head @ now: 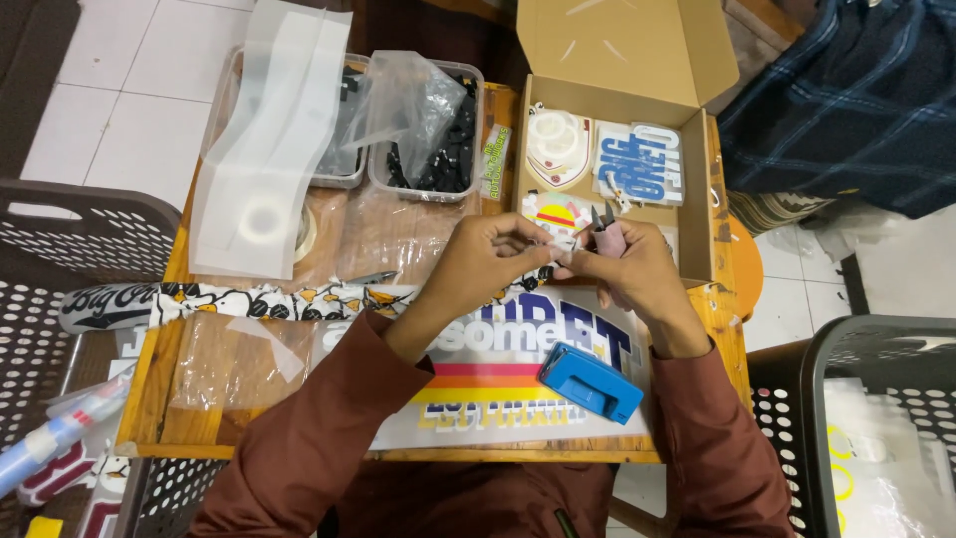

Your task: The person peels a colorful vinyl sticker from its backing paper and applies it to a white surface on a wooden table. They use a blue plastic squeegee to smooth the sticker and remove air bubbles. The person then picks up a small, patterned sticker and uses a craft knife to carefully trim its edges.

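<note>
My left hand (488, 261) pinches the end of a long printed fabric strap (269, 299) that trails left across the wooden table (189, 418). My right hand (632, 271) grips small pink-handled pliers (605, 227) whose tips meet a small white fitting (566, 243) at the strap's end, held between both hands. Both hands hover just in front of an open cardboard box (617, 60) of printed stickers. A blue hole punch (591, 382) lies below my right wrist on a large printed sheet (498, 384).
Two clear tubs (426, 189) of small black parts stand at the back, with plastic bags and a translucent sheet (264, 149) over them. Perforated plastic baskets flank the table, left (60, 249) and right (876, 418). A dark plaid cloth (856, 100) lies at the back right.
</note>
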